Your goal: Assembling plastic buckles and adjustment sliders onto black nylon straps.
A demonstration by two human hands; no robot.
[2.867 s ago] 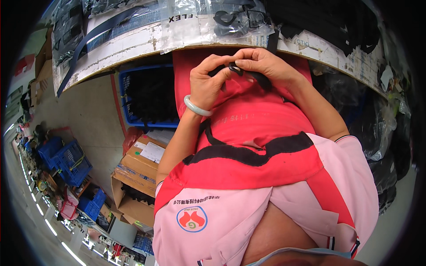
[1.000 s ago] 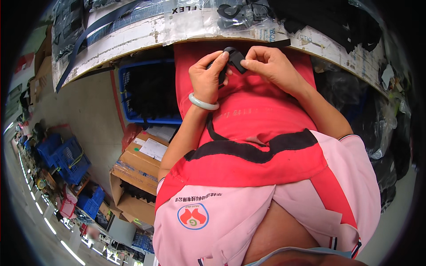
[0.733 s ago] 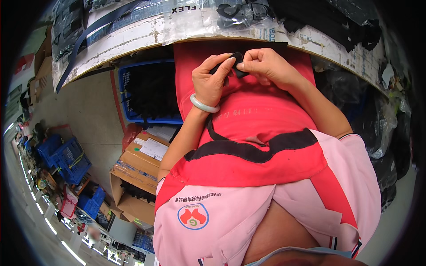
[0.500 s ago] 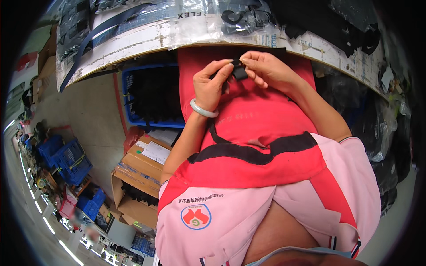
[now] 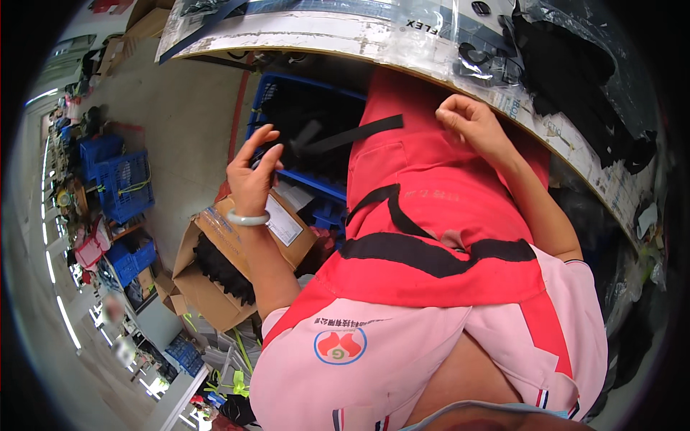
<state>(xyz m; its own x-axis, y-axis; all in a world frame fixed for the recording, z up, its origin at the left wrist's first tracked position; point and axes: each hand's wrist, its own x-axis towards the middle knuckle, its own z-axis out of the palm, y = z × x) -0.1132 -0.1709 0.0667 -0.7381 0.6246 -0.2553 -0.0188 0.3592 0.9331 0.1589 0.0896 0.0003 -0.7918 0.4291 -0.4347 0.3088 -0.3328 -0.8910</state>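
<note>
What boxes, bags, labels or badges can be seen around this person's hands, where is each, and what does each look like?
Cardboard box: on the floor below the left hand, brown, flaps open, dark contents.
Shipping label: on that box's flap, white rectangle.
Clear plastic bags: on the table edge above the right hand, shiny, holding black parts.
Round badge: on the pink apron, red and blue.

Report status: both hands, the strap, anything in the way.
Left hand open over the blue crate, by the black strap. Right hand loosely curled at the bench edge, empty. Nothing between hand and strap.
</note>
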